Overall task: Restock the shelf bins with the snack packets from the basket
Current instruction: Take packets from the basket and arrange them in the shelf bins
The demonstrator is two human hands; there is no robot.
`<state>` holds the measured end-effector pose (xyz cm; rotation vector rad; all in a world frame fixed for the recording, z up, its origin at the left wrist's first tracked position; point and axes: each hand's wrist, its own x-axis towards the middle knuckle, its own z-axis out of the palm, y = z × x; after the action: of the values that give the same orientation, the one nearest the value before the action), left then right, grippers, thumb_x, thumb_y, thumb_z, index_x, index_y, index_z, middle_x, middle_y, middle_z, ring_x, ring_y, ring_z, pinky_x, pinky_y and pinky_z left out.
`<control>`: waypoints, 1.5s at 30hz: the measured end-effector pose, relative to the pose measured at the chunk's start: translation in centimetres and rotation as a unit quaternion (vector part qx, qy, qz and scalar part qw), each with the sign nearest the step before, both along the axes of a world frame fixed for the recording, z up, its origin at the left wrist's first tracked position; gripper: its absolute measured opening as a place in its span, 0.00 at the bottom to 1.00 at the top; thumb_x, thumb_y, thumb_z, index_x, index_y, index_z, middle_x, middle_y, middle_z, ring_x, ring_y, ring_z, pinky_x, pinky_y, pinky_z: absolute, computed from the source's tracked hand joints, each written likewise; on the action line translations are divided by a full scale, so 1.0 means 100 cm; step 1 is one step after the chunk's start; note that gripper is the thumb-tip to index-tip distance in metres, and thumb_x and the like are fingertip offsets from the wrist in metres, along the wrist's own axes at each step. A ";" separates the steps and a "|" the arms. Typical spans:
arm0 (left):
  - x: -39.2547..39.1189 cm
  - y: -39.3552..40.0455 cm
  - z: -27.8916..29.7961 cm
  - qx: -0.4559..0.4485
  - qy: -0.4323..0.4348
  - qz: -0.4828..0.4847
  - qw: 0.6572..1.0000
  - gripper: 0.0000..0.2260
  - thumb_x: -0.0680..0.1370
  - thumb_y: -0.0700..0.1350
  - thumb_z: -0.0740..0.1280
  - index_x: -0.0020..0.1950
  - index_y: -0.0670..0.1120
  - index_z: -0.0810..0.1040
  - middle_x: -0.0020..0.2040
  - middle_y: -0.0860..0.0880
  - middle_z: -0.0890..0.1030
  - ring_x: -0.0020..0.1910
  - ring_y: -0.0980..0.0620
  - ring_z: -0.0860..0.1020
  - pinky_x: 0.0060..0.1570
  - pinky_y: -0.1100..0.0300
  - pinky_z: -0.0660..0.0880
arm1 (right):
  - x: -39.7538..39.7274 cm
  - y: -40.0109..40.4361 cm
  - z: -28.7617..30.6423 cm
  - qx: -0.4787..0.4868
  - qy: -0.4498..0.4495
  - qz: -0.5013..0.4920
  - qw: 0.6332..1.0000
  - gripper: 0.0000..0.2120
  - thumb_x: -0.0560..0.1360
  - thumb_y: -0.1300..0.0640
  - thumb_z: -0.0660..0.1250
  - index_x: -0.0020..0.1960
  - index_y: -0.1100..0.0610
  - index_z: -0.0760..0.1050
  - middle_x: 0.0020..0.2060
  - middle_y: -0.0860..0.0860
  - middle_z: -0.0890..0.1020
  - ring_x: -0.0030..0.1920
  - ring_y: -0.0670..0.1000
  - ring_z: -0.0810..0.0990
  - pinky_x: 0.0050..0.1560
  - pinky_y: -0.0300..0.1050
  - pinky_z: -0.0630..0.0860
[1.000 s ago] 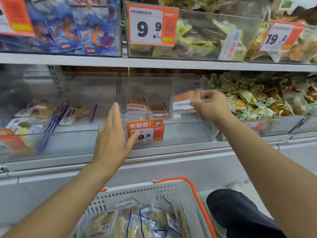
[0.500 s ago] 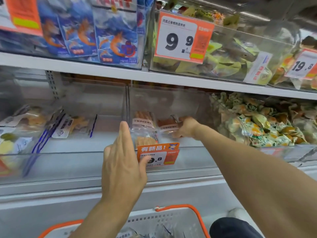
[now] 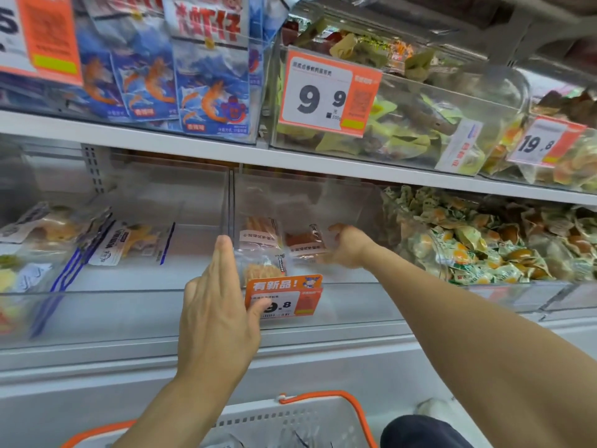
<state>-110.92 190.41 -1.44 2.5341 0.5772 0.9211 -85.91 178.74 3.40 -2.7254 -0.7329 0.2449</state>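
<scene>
Premises: retail shop, snack aisle. White tiered shelving [image 3: 323,163] carries clear plastic bins [image 3: 420,101] of individually wrapped snacks sold loose. Orange-and-white price tags are clipped to the bin fronts, reading 9.9 [image 3: 326,95], 19.8 [image 3: 542,142] and a partly covered one ending 9.8 [image 3: 286,297]. Blue prawn-printed packets [image 3: 213,92] fill the upper left bin. An orange-rimmed shopping basket [image 3: 323,415] sits below.

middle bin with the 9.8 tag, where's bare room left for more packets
Bare floor runs along the front of the middle bin, between the price tag and its right wall, below the right hand. The back left is crowded with orange packets. The bin of yellow-green packets is heaped.
</scene>
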 end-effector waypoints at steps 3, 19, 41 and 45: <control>-0.005 0.004 0.003 0.022 -0.011 -0.013 1.000 0.45 0.73 0.53 0.74 0.79 0.39 0.52 0.77 0.40 0.63 0.69 0.40 0.69 0.67 0.50 0.65 | -0.019 -0.026 0.024 0.092 -0.068 0.003 0.993 0.34 0.69 0.50 0.79 0.70 0.59 0.71 0.63 0.54 0.79 0.62 0.53 0.78 0.65 0.45 0.73; -0.130 -0.090 -0.174 -0.164 0.445 -0.096 0.875 0.04 0.79 0.46 0.62 0.46 0.46 0.73 0.44 0.47 0.77 0.44 0.46 0.78 0.42 0.55 0.75 | -0.247 -0.113 -0.190 -0.067 0.210 0.129 0.967 0.13 0.71 0.54 0.76 0.52 0.53 0.76 0.49 0.52 0.78 0.49 0.53 0.77 0.48 0.45 0.74; -0.153 -0.125 -0.204 -0.335 0.388 0.008 0.858 0.05 0.80 0.46 0.65 0.46 0.53 0.71 0.45 0.53 0.78 0.42 0.53 0.77 0.45 0.56 0.76 | -0.260 -0.115 -0.238 -0.142 0.247 0.051 0.957 0.18 0.79 0.56 0.63 0.31 0.57 0.64 0.28 0.52 0.71 0.30 0.52 0.70 0.31 0.43 0.68; -0.142 -0.126 -0.193 -0.432 0.334 0.033 0.837 0.09 0.81 0.52 0.65 0.50 0.48 0.70 0.42 0.53 0.75 0.37 0.58 0.73 0.35 0.62 0.70 | -0.236 -0.116 -0.197 -0.034 0.241 -0.002 0.970 0.12 0.80 0.54 0.63 0.44 0.62 0.78 0.41 0.56 0.84 0.42 0.55 0.82 0.46 0.48 0.79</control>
<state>-125.13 177.77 -20.72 1.9011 0.9977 -0.2667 -109.55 167.16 -16.35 -2.5660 -0.5840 0.9063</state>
